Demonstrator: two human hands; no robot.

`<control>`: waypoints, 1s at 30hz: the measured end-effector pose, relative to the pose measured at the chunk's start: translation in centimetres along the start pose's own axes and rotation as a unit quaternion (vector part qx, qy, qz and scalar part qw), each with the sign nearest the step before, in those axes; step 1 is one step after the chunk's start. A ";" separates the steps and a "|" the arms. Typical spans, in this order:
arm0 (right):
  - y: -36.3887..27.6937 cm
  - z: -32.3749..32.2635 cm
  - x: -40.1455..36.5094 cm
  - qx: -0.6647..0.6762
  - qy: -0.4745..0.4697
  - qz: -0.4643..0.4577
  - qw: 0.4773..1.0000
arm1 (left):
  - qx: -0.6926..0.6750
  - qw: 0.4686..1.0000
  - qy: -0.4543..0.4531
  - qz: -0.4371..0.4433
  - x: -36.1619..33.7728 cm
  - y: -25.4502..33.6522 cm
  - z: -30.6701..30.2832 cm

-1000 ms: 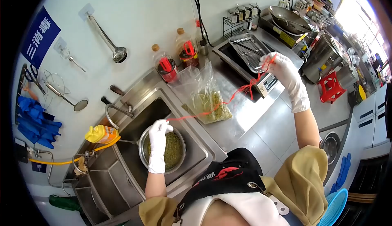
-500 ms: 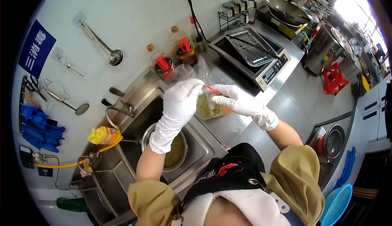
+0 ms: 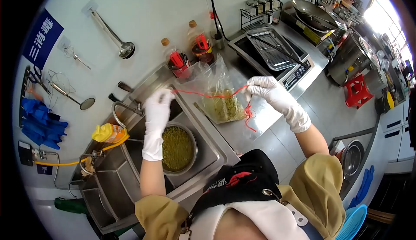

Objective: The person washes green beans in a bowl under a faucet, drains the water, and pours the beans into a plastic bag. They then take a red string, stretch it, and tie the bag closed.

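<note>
A red string [image 3: 210, 95] is stretched between my two white-gloved hands. My left hand [image 3: 157, 114] pinches one end above the sink, and my right hand [image 3: 273, 98] is closed on the other, where a tangled tail hangs down. Behind the string, a clear plastic bag [image 3: 223, 90] with green contents stands on the steel counter [image 3: 255, 125]. A round metal bowl [image 3: 196, 149] in the sink holds many small green pieces [image 3: 177, 149], below and right of my left hand.
Two bottles with red labels [image 3: 177, 60] stand behind the bag. An induction cooker [image 3: 286, 82] carries a wire-racked tray [image 3: 271, 49]. A faucet [image 3: 125, 105] rises at the sink's back edge. A red stool [image 3: 359, 92] stands on the floor.
My hands have moved apart, drawing the red string out between them. The bag now stands without my hands at its top, and the bowl shows more fully.
</note>
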State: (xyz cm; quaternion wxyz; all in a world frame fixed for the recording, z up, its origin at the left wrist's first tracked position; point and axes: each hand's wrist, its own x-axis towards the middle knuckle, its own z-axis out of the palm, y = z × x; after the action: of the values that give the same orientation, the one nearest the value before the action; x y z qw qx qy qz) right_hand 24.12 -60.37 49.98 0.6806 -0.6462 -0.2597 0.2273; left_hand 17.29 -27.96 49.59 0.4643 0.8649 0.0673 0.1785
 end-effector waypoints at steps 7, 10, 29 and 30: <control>-3.8 1.2 1.1 -0.011 -0.021 0.040 0.999 | 0.111 0.979 -0.149 -0.084 -3.2 -5.6 4.0; -4.2 1.3 1.6 -0.016 -0.028 0.025 0.999 | 0.183 0.976 -0.116 -0.001 -3.6 -2.9 3.7; -6.3 8.1 9.5 -0.055 -0.108 -0.009 0.993 | -0.360 0.919 0.012 -0.158 -11.8 -0.2 2.0; -5.2 9.3 10.1 -0.046 -0.134 0.002 0.990 | -0.359 0.915 0.067 -0.170 -12.8 -1.3 0.5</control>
State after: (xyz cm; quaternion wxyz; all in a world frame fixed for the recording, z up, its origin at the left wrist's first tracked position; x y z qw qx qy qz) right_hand 25.64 -47.14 56.08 0.6090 -0.6406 -0.3578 0.3011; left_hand 5.68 -31.25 45.13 0.7611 0.6018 0.1753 0.1666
